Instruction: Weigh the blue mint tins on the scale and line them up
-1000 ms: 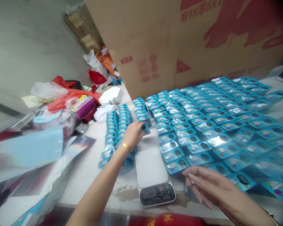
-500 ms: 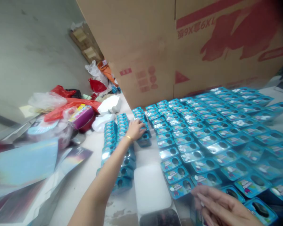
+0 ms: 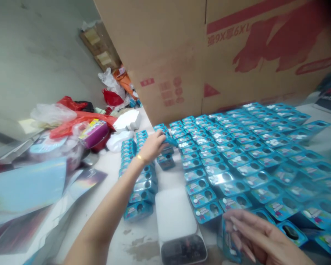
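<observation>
Item: left hand (image 3: 153, 144), centre of the frame. I read the fingers as closed over the near edge of a blue box (image 3: 170, 140), which is tilted above a short column of similar boxes (image 3: 165, 161). A gold bracelet (image 3: 140, 158) circles the wrist.

Item: right hand (image 3: 253, 233), lower right. I see the fingers curled in toward the thumb, with little gap left; a small white tablet (image 3: 234, 227) is held there. Just beside the fingertips, an upright blue container (image 3: 229, 241), partly hidden; I cannot tell whether they touch it.

Item: white scale (image 3: 175, 213), bottom centre, dark panel toward the lower edge, top plate bare.

Item: large array of blue packs (image 3: 204, 214), filling the right half, each with a dark round opening; white tablets lie on many of the tops.

Item: two further columns (image 3: 139, 210), left of the scale.

Item: large cardboard carton (image 3: 179, 40), red print, upper centre to upper right.

Item: purple package (image 3: 95, 135) and red bags (image 3: 74, 127), left of centre.

Item: glossy sheets (image 3: 27, 189), lower left.
</observation>
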`<action>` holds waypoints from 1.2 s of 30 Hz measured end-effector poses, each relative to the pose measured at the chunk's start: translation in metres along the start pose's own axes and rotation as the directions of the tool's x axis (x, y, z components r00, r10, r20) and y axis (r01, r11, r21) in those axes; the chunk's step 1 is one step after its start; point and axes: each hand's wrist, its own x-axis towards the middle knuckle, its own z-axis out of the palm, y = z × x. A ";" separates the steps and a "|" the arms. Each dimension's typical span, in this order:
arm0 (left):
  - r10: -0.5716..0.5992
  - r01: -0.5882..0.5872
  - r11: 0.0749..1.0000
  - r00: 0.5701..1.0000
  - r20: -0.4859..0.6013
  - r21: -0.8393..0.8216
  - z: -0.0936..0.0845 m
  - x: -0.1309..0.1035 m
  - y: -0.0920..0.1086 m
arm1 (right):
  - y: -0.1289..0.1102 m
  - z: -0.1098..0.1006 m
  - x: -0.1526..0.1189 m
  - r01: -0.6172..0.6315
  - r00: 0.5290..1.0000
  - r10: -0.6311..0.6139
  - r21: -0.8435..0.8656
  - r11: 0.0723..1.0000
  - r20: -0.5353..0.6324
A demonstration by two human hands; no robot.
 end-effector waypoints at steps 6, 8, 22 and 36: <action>0.072 -0.065 0.997 0.985 0.156 -0.050 -0.049 -0.078 0.076 | 0.000 0.006 -0.022 -0.026 0.997 0.032 -0.081 0.996 0.070; 0.080 -0.060 0.995 0.959 0.272 -0.084 -0.040 -0.101 0.100 | 0.002 0.008 -0.026 -0.048 0.988 0.066 -0.129 0.990 0.139; -0.292 0.246 0.894 0.953 -0.074 -0.374 -0.008 -0.195 0.124 | 0.019 0.010 -0.042 -0.077 0.959 0.168 -0.361 0.930 0.228; -0.720 0.589 0.615 0.691 -0.069 -0.524 0.118 -0.322 0.155 | -0.037 0.081 0.023 0.305 0.943 -0.025 -0.829 0.468 0.333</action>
